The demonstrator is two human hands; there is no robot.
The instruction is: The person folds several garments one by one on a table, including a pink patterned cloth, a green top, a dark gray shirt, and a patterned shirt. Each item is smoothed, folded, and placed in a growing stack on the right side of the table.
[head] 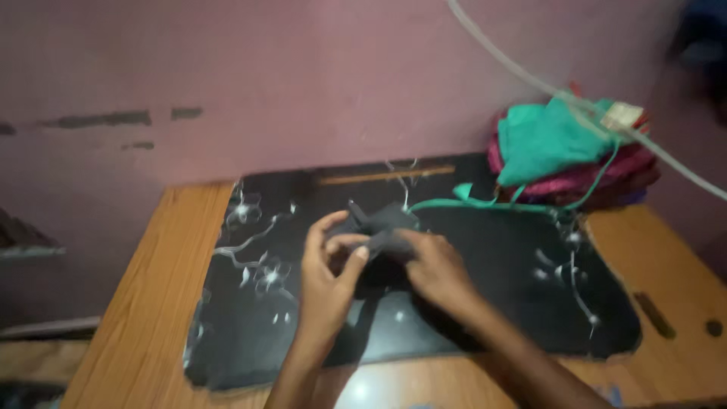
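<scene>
Both my hands meet over the middle of a wooden table (144, 303). My left hand (329, 276) and my right hand (435, 269) pinch a small piece of dark grey cloth (382, 223) between their fingers, held just above a large black cloth with a white floral print (515, 265) that is spread over the tabletop. The picture is blurred, so the fold of the small piece is unclear.
A pile of folded fabrics, teal (549, 136) on top of maroon (606, 178), sits at the table's back right, with a teal strip (485, 203) trailing from it. A wooden ruler (386, 176) lies along the back edge. A pale tube (530, 72) crosses the pink wall.
</scene>
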